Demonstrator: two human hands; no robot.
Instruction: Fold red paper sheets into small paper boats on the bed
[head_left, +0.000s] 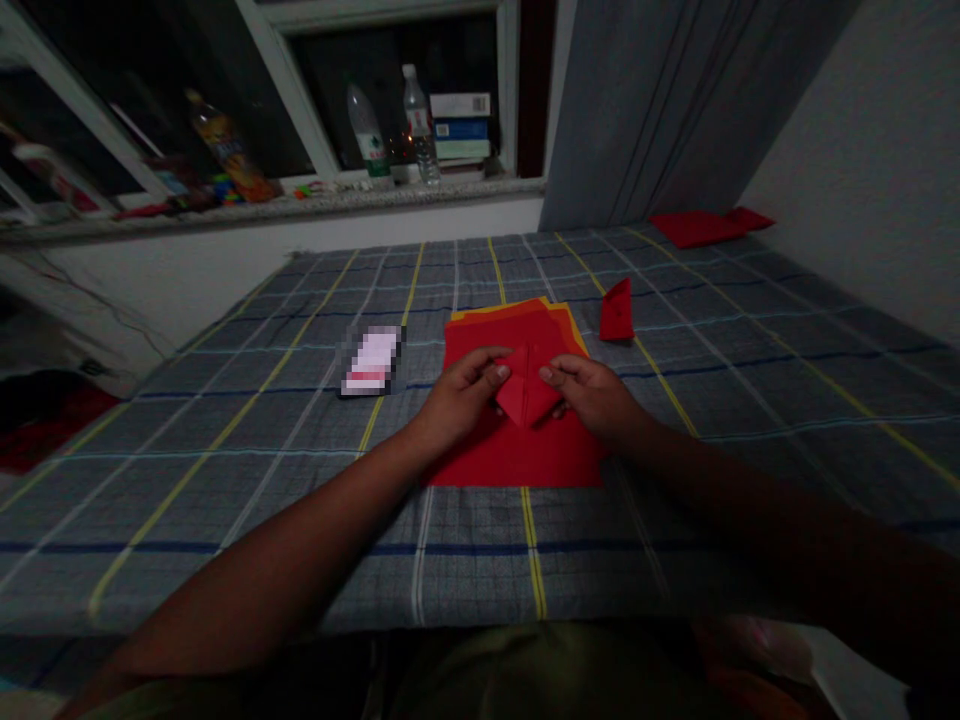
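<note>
A folded red paper (526, 388), diamond-shaped with a crease or slit down its middle, is held between both hands. My left hand (466, 393) pinches its left corner, thumb on top. On the opposite corner, my right hand (592, 392) grips it the same way, fingertips partly hidden beneath. Under the hands lies a stack of coloured paper sheets (517, 465), red on top with orange and yellow edges showing at the back. Just beyond my right hand a small folded red paper piece (617, 312) rests on the checked cloth.
A phone (373, 360) with a blurred lit screen lies left of the stack on the plaid cloth (247, 440). More red paper (697, 229) is at the far right corner. Bottles (420, 125) and stacked boxes (460, 125) stand on the windowsill. A grey curtain (660, 110) hangs behind.
</note>
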